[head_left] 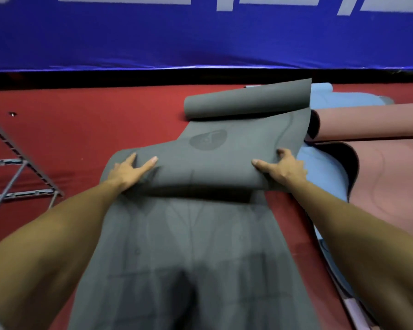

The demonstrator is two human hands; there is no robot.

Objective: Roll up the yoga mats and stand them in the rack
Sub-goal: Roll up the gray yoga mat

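Observation:
A grey yoga mat (200,246) lies lengthwise on the red floor, running away from me. Its far end curls up into a loose roll (246,101). The middle of the mat is raised in a fold. My left hand (129,171) rests on the left side of that fold with thumb and fingers spread. My right hand (281,166) grips the fold's right edge, fingers curled over it. A pink mat (386,177) and a light blue mat (329,96) lie to the right, partly overlapping. The grey metal rack (22,167) stands at the left.
A blue banner (200,39) hangs along the far side, with a dark gap beneath it. Red floor (93,120) lies open between the rack and the grey mat. A small dark object (12,114) sits on the floor at far left.

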